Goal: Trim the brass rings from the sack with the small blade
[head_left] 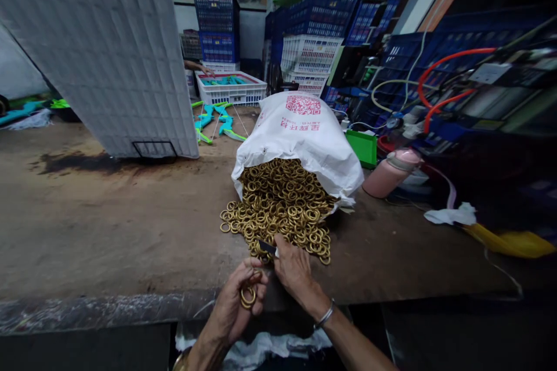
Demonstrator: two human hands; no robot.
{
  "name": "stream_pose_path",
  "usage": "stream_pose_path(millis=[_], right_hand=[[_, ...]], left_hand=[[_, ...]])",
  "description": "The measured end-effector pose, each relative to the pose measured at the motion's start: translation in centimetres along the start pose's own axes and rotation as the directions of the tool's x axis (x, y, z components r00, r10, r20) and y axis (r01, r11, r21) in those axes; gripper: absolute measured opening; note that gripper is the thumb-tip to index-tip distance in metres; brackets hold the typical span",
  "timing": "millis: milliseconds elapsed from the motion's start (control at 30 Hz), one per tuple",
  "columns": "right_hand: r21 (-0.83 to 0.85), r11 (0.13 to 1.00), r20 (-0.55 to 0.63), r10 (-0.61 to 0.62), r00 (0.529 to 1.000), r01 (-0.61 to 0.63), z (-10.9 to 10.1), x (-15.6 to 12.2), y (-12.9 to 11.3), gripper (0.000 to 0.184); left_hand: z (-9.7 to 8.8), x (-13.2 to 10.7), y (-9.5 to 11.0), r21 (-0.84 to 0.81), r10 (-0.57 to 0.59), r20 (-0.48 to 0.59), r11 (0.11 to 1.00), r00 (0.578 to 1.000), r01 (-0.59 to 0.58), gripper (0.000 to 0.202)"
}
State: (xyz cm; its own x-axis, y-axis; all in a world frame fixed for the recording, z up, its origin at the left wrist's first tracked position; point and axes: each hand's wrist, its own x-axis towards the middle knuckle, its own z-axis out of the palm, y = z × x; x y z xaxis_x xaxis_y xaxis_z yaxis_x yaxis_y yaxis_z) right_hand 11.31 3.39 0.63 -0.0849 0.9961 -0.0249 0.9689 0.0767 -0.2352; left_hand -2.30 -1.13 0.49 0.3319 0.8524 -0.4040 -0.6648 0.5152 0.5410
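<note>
A white woven sack (304, 133) lies on its side on the workbench, and a heap of brass rings (278, 203) spills from its mouth. My left hand (237, 301) is curled near the bench's front edge, gripping a few brass rings (249, 295). My right hand (293, 269) rests at the near edge of the heap. Its fingers pinch a small dark tool (266, 247) that touches the rings. A metal bracelet circles my right wrist.
A large grey-white slanted panel (108, 46) stands at the back left. Blue and white crates (304, 29) are stacked behind. A pink bottle (391, 171), a green box (363, 148), hoses and a machine sit on the right. Teal parts (217, 119) lie farther back.
</note>
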Motion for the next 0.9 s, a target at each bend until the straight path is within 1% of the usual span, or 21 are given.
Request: stream_pose_path(millis=[100, 167, 200, 300, 367, 400, 467, 533, 567, 600, 633, 700, 767, 800, 833, 900], right_hand=[[0.036, 0.999, 0.000, -0.002, 1.000, 0.002, 0.1, 0.0, 0.4, 0.022], [0.075, 0.997, -0.015, 0.003, 1.000, -0.002, 0.1, 0.0, 0.7, 0.023], [0.101, 0.995, -0.025, 0.003, 1.000, 0.000, 0.2, 0.0, 0.9, 0.024], [0.203, 0.979, -0.080, -0.017, 0.997, 0.034, 0.3, -0.3, 1.5, 0.024], [0.297, 0.953, -0.104, -0.026, 0.994, 0.056, 0.1, -0.4, 1.7, 0.015], [0.354, 0.934, -0.095, -0.022, 0.995, 0.054, -0.1, -0.5, 1.8, 0.011], [0.485, 0.874, -0.044, -0.006, 0.999, 0.027, -0.6, -0.6, 1.7, 0.009], [0.619, 0.786, 0.016, 0.003, 1.000, -0.012, -1.1, -0.8, 1.5, 0.010], [0.681, 0.731, 0.044, 0.004, 0.999, -0.033, -1.4, -1.0, 1.3, 0.010], [0.738, 0.672, 0.074, 0.010, 0.997, -0.062, -1.5, -1.1, 1.2, 0.009], [0.788, 0.608, 0.111, 0.019, 0.994, -0.100, -1.6, -1.3, 1.1, 0.009], [0.854, 0.481, 0.208, 0.037, 0.977, -0.200, -1.4, -1.6, 0.8, 0.012], [0.881, 0.394, 0.270, 0.039, 0.962, -0.263, -1.1, -1.8, 0.7, 0.012], [0.887, 0.376, 0.276, 0.034, 0.961, -0.268, -0.9, -1.9, 0.6, 0.013], [0.890, 0.377, 0.265, 0.027, 0.964, -0.255, -0.8, -2.0, 0.6, 0.014], [0.881, 0.428, 0.212, 0.020, 0.977, -0.200, -0.7, -2.0, 0.5, 0.018]], left_hand=[[-0.4, 0.3, 0.1, -0.098, -0.064, -0.001, 0.993, 0.998, 0.064, 0.019], [-0.5, 0.5, 0.1, -0.111, -0.062, -0.016, 0.992, 0.998, 0.060, 0.023], [-0.5, 0.7, 0.0, -0.090, -0.043, -0.028, 0.995, 0.999, 0.040, 0.024], [-0.3, 1.0, -0.2, 0.067, 0.049, -0.041, 0.997, 0.998, -0.046, 0.022], [-0.1, 1.2, -0.4, 0.237, 0.137, -0.054, 0.964, 0.989, -0.121, 0.021], [-0.1, 1.3, -0.5, 0.334, 0.200, -0.060, 0.927, 0.978, -0.169, 0.020], [0.1, 1.4, -0.5, 0.523, 0.355, -0.027, 0.801, 0.935, -0.289, 0.018], [0.2, 1.4, -0.4, 0.647, 0.469, 0.086, 0.645, 0.879, -0.408, 0.017], [0.3, 1.3, -0.4, 0.676, 0.497, 0.145, 0.582, 0.856, -0.452, 0.017], [0.4, 1.2, -0.3, 0.692, 0.501, 0.193, 0.540, 0.844, -0.479, 0.017], [0.5, 1.2, -0.3, 0.698, 0.491, 0.223, 0.522, 0.842, -0.490, 0.017], [0.7, 1.0, -0.3, 0.689, 0.462, 0.236, 0.541, 0.855, -0.482, 0.016], [0.9, 0.8, -0.3, 0.669, 0.434, 0.220, 0.585, 0.874, -0.458, 0.013], [1.1, 0.7, -0.3, 0.661, 0.420, 0.208, 0.605, 0.883, -0.444, 0.011], [1.2, 0.6, -0.3, 0.655, 0.408, 0.193, 0.623, 0.892, -0.427, 0.009], [1.5, 0.5, -0.3, 0.644, 0.377, 0.152, 0.664, 0.914, -0.381, 0.010]])
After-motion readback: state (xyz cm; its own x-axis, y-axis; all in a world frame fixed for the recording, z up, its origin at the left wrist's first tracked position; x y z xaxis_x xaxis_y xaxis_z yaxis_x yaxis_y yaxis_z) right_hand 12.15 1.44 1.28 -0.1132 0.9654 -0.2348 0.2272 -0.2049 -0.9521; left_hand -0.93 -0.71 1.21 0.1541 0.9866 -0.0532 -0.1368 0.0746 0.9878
